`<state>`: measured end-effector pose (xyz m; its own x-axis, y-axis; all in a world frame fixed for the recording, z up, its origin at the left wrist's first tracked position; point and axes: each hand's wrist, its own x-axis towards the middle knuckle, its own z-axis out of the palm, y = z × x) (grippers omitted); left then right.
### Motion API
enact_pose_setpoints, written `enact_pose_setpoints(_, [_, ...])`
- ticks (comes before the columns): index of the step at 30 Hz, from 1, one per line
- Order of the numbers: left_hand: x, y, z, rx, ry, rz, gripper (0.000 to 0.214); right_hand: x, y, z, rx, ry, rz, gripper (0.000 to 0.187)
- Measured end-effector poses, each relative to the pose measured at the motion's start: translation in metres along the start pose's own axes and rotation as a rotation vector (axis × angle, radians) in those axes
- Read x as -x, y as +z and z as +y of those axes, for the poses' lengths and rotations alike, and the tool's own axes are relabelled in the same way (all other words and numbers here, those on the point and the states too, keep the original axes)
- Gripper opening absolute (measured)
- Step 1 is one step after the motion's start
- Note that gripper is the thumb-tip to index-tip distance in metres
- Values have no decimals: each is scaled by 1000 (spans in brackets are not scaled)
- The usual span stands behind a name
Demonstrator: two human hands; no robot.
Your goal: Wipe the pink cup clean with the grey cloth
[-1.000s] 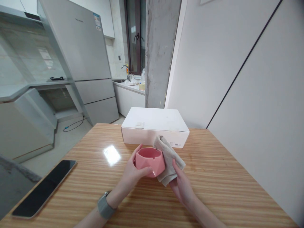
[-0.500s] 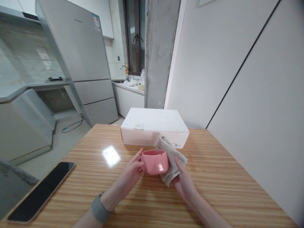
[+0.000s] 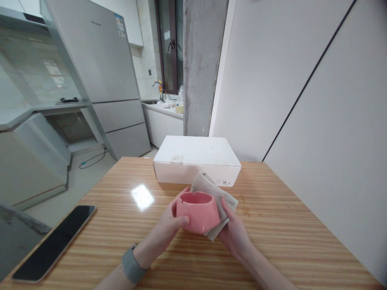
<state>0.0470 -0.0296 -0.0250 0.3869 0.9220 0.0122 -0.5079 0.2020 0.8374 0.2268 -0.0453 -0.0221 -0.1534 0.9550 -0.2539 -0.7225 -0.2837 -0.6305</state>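
Note:
A pink faceted ashtray (image 3: 198, 215) with notches in its rim is held above the wooden table, its opening facing up. My left hand (image 3: 175, 217) grips its left side, thumb on the front face and fingers behind. In my right hand (image 3: 232, 227) is a grey cloth (image 3: 213, 189), pinched with the thumb on top. The cloth lies against the ashtray's right side and sticks up behind it. The right hand's other fingers are partly hidden beneath the cloth.
A white box (image 3: 198, 151) stands at the table's far side, just behind the cloth. A dark-screened phone (image 3: 56, 243) lies at the left edge of the wooden table (image 3: 272, 225). Beyond are a fridge (image 3: 93, 52) and a concrete pillar (image 3: 201, 68); a white wall rises at right.
The ashtray has turned in my left hand and come slightly nearer, its notches now at the left and back. My left thumb has shifted onto its front. The cloth has moved slightly left behind it.

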Motion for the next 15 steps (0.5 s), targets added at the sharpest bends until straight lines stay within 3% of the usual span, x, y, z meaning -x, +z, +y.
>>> enact_pose_setpoints(7, [1, 4, 7, -14, -2, 53, 94, 4, 6, 1, 22, -52, -19, 48])
enact_pose_setpoints(15, [-7, -6, 0, -205, 78, 244, 99, 2, 4, 4, 0, -96, 81, 46])
